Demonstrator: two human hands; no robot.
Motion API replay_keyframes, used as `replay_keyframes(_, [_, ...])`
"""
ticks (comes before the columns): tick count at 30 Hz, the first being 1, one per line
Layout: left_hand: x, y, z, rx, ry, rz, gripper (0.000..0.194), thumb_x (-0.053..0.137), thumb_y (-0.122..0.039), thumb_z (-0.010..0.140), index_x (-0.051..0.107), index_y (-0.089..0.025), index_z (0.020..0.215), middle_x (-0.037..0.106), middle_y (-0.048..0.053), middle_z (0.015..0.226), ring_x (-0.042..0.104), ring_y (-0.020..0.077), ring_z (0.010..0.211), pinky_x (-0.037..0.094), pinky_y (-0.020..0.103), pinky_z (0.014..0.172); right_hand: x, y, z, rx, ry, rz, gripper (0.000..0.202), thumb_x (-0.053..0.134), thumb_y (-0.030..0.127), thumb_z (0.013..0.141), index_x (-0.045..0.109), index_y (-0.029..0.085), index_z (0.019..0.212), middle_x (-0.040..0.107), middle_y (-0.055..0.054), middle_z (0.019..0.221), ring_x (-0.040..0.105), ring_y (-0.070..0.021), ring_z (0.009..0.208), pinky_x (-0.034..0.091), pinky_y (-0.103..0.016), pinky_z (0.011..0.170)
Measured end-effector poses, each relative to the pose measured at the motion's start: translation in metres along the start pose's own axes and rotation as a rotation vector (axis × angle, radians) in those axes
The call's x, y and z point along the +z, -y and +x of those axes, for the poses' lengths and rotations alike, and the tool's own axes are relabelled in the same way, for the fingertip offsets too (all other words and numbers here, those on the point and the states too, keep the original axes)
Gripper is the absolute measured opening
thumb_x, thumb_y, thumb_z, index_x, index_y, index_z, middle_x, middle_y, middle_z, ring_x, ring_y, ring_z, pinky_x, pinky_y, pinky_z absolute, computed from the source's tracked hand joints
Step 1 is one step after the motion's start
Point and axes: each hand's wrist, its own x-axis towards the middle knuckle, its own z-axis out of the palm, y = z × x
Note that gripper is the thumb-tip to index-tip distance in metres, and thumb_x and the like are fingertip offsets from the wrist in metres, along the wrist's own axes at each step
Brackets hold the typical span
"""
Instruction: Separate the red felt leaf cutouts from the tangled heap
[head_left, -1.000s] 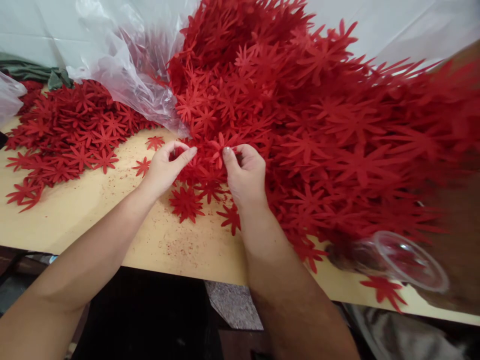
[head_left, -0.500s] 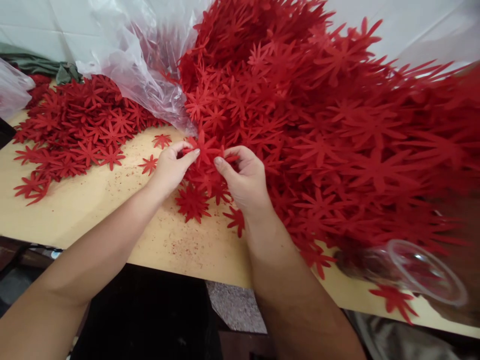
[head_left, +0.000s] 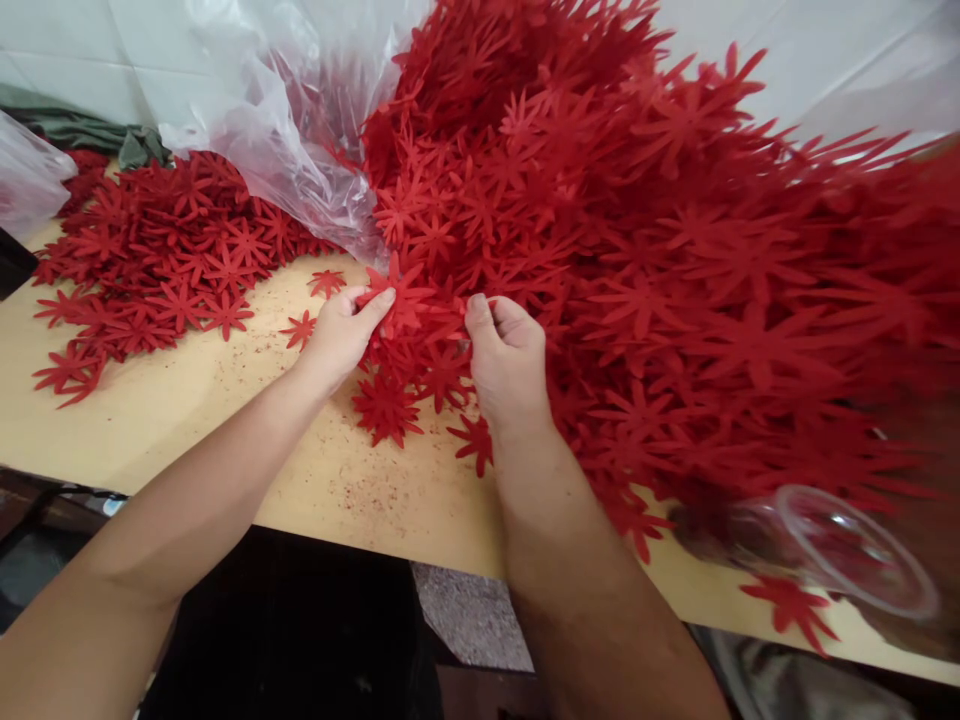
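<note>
Between thumb and fingers, my left hand (head_left: 346,328) pinches the edge of a red flower-shaped cutout (head_left: 405,300) with long narrow petals. My right hand (head_left: 511,345) is closed in a pinch a little to the right, with a bit of red at its fingertips; whether that is a petal of the same cutout or another piece I cannot tell. Just below the hands, a thick red cutout (head_left: 385,405) lies on the table, and a single one (head_left: 474,440) rests beside my right wrist. Behind my hands rises a large heap of red cutouts (head_left: 637,290).
Another pile of red cutouts (head_left: 172,245) lies at the left. A clear plastic bag (head_left: 300,140) stands between the piles. A clear plastic tub (head_left: 855,550) lies tipped near the right front edge. Red crumbs dot the tan tabletop (head_left: 315,490). A tiled wall (head_left: 82,60) stands behind.
My right hand has moved to the right, away from my left, and its fingers have closed more tightly. My left hand stays nearly in place, still pinching the flower cutout.
</note>
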Motion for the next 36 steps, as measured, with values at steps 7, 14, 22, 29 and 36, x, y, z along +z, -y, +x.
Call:
replay_keyframes(7, [-0.005,-0.007,0.003,-0.037,-0.1,-0.02,0.013,0.057,-0.021,0.08,0.052,-0.015,0.07,0.048,-0.007,0.05,0.041,0.003,0.043,0.033,0.017,0.048,-0.014,-0.01,0.014,-0.096,-0.247,0.095,0.029,0.064,0.043,0.071,0.048,0.02,0.064,0.043,0.006,0.058,0.041,-0.0046,0.051,0.038,-0.019,0.049])
replay_keyframes(14, [-0.007,-0.006,0.006,-0.006,-0.064,-0.012,0.004,0.059,-0.013,0.078,0.055,-0.015,0.078,0.05,-0.008,0.052,0.045,0.0035,0.047,0.038,0.017,0.053,-0.014,-0.015,0.013,0.048,-0.079,0.249,0.022,0.069,0.034,0.067,0.055,0.023,0.08,0.059,0.005,0.07,0.055,-0.0071,0.056,0.049,-0.022,0.052])
replay_keyframes(22, [-0.007,-0.003,0.004,-0.009,-0.026,0.119,0.03,0.06,-0.032,0.079,0.043,-0.016,0.06,0.041,-0.008,0.048,0.035,0.0019,0.042,0.027,0.018,0.046,-0.006,-0.006,0.01,0.028,-0.113,0.202,0.028,0.071,0.041,0.065,0.052,0.02,0.066,0.049,0.007,0.056,0.043,-0.0034,0.047,0.039,-0.017,0.044])
replay_keyframes(29, [-0.005,0.002,0.0,0.002,0.026,0.09,0.026,0.062,-0.031,0.076,0.046,-0.016,0.062,0.046,-0.007,0.053,0.039,0.0018,0.046,0.029,0.018,0.048,-0.009,-0.003,0.007,0.002,-0.095,0.097,0.04,0.062,0.048,0.073,0.041,0.019,0.054,0.033,0.007,0.05,0.029,-0.003,0.041,0.028,-0.018,0.038])
replay_keyframes(36, [-0.003,0.0,0.0,0.007,0.051,0.062,0.022,0.061,-0.026,0.077,0.049,-0.015,0.063,0.047,-0.007,0.052,0.039,0.0017,0.047,0.031,0.018,0.05,-0.011,-0.016,0.009,0.043,0.03,0.188,0.029,0.069,0.04,0.067,0.053,0.024,0.086,0.059,0.003,0.078,0.056,-0.0079,0.061,0.049,-0.022,0.052])
